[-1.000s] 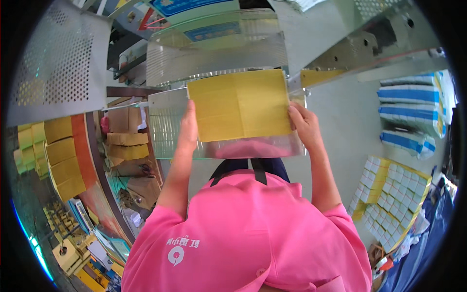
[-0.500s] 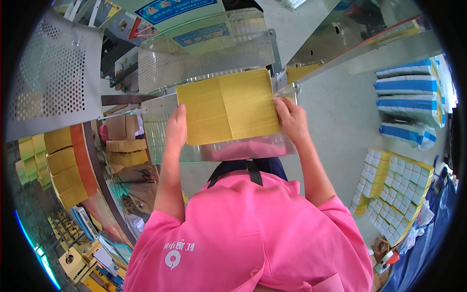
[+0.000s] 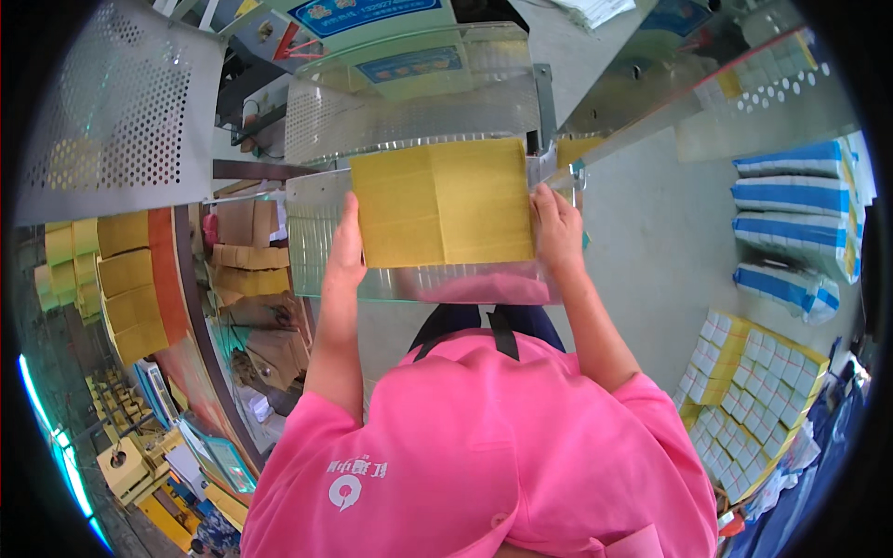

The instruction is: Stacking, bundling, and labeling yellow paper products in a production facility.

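Note:
Both my hands hold a flat rectangle of yellow paper (image 3: 442,205) with a crease down its middle; how thick the pile is cannot be told from above. My left hand (image 3: 348,244) grips its left edge, thumb on top and the other fingers mostly hidden beneath. On the opposite edge my right hand (image 3: 558,229) is closed, thumb and bent forefinger at the side. Under the paper lies a shiny, see-through-edged tray (image 3: 321,237) of a machine. Behind it rises a clear cover (image 3: 409,107) over perforated metal.
A perforated metal panel (image 3: 116,107) stands at the left, and a slanted metal guard (image 3: 688,84) at the right. Yellow paper stacks (image 3: 130,288) rest at far left. Blue-and-white wrapped bundles (image 3: 791,195) and white-and-yellow packs (image 3: 753,391) lie on the right-hand floor.
The yellow paper has turned slightly and now lies more level, its right side a little lower. Both hands keep their hold. The whole view has shifted a little.

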Tool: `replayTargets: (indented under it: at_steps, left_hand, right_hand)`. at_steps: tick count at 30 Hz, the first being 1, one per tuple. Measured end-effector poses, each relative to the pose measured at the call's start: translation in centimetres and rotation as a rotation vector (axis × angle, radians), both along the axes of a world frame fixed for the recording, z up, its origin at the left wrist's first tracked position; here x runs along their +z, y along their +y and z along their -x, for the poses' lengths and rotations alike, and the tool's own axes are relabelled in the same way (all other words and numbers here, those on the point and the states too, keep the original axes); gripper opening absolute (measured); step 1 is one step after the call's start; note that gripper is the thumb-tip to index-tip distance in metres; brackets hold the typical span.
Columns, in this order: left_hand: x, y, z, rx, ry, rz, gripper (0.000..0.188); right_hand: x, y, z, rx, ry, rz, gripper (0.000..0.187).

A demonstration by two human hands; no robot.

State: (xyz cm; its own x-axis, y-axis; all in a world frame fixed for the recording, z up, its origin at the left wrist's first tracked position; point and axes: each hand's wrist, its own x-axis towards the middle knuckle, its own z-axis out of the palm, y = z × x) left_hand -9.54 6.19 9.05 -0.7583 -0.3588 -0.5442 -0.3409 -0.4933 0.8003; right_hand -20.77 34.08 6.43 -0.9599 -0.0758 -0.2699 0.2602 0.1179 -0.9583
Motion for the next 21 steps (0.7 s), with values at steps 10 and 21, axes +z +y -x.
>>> replayTargets:
  at_steps: [10, 21]
  left_hand:
    - [-1.8, -1.1, -0.5, -0.045, 0.087, -0.082, 0.051]
    - [-5.4, 0.1, 0.6, 0.043, 0.322, -0.162, 0.055]
  right_hand:
    - [-1.5, 0.0, -1.1, -0.042, 0.118, -0.035, 0.021]
    - [-0.2, -3.6, -3.6, 0.047, -0.014, 0.504, 0.056]
